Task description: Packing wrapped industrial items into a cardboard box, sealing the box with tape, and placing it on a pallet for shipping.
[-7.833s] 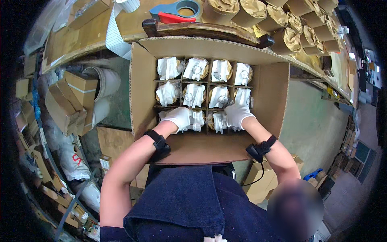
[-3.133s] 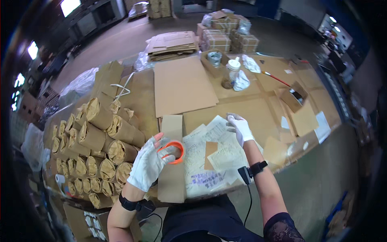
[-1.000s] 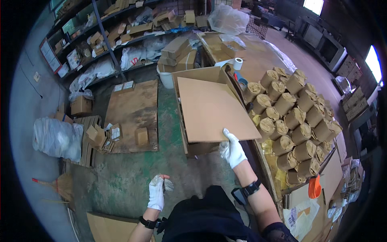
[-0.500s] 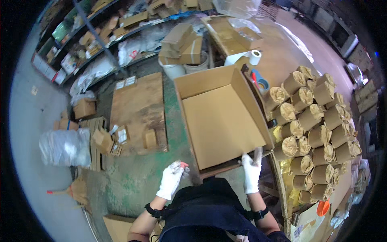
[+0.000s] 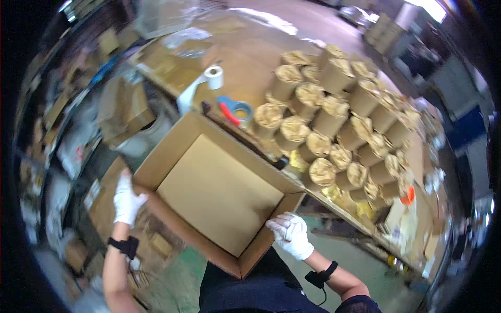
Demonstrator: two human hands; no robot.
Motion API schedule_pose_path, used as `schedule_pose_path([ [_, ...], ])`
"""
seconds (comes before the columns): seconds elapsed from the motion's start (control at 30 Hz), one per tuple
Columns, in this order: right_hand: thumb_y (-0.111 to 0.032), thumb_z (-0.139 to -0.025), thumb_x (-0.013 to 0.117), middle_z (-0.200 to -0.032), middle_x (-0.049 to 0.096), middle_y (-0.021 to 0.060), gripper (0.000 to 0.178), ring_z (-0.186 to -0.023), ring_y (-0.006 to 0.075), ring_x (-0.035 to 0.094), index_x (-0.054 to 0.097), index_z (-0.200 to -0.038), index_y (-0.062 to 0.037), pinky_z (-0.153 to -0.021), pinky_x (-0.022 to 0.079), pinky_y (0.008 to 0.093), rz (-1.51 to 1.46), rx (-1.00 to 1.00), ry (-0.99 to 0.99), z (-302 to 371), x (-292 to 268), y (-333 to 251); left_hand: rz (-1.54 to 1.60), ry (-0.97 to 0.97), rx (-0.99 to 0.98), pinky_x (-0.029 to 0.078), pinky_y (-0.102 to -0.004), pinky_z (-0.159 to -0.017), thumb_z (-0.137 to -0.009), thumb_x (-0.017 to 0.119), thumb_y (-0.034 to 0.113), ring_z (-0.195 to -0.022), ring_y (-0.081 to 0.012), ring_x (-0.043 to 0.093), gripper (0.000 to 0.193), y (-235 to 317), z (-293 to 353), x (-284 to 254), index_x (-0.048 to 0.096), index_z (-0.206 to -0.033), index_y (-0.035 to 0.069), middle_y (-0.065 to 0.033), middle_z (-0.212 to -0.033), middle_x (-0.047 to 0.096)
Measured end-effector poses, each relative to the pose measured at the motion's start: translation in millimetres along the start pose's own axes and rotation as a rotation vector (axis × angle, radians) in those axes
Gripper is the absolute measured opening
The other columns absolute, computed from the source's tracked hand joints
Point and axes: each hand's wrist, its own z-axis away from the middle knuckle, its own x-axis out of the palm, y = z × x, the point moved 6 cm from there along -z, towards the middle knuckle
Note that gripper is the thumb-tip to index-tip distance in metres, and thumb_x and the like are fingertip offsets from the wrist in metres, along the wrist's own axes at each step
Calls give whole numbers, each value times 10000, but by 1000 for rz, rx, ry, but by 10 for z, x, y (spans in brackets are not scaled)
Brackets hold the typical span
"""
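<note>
Both gloved hands, left hand (image 5: pixel 127 198) and right hand (image 5: pixel 290 234), grip opposite rims of the empty cardboard box (image 5: pixel 219 193) mid-frame; an uneven grip could tip it against the paper-wrapped rolls (image 5: pixel 334 130).

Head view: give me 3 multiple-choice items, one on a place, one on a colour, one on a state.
1. Where do the paper-wrapped rolls stand?
A. on the table right of the cardboard box
B. inside the box
C. on the floor by the left hand

2. What colour are the gloves on both hands?
A. black
B. white
C. orange

3. What state is the cardboard box in?
A. taped shut
B. open and filled with rolls
C. open, only a flat brown bottom showing

Answers:
1 A: the rolls cluster on the table, beyond the box's right wall.
2 B: the left hand and the right hand both wear white gloves.
3 C: the flaps are open and nothing lies inside; each hand touches a box edge.
</note>
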Motion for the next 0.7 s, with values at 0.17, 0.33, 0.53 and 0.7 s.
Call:
schedule_pose_path([
  [0.17, -170, -736, 672, -1061, 636, 85, 275, -988, 305, 588, 666, -1007, -125, -903, 475, 470, 204, 132, -8, 193, 16, -231, 182, -907, 46, 432, -396, -976, -633, 729, 198, -1182, -365, 525, 783, -144, -520, 482, 456, -1340, -1, -232, -1239, 569],
  [0.33, -300, -812, 595, -1240, 543, 126, 398, -1115, 373, 499, 599, -1182, -155, -983, 388, 535, 307, 204, -89, 53, 420, -403, -266, -736, 508, 451, -394, -957, -678, 691, 325, -1098, -353, 569, 746, 138, -360, 575, 476, -1287, -50, -233, -1198, 572],
  [0.53, -267, -819, 584, -1259, 507, 198, 441, -1150, 393, 485, 553, -1224, -95, -1002, 365, 546, 213, 204, 12, -684, 1251, -378, -216, -1276, 645, 428, -424, -995, -724, 669, 587, -1182, -415, 509, 911, 852, 1, 857, 414, -1268, -98, -333, -1282, 468],
  [0.7, -323, -807, 637, -1329, 443, 211, 488, -1209, 390, 447, 544, -1239, -116, -1012, 367, 532, 17, 123, -1, -1244, 2148, -235, -284, -1512, 711, 431, -428, -968, -723, 578, 711, -1139, -443, 533, 1000, 929, 45, 1059, 330, -1416, 34, -372, -1334, 405],
])
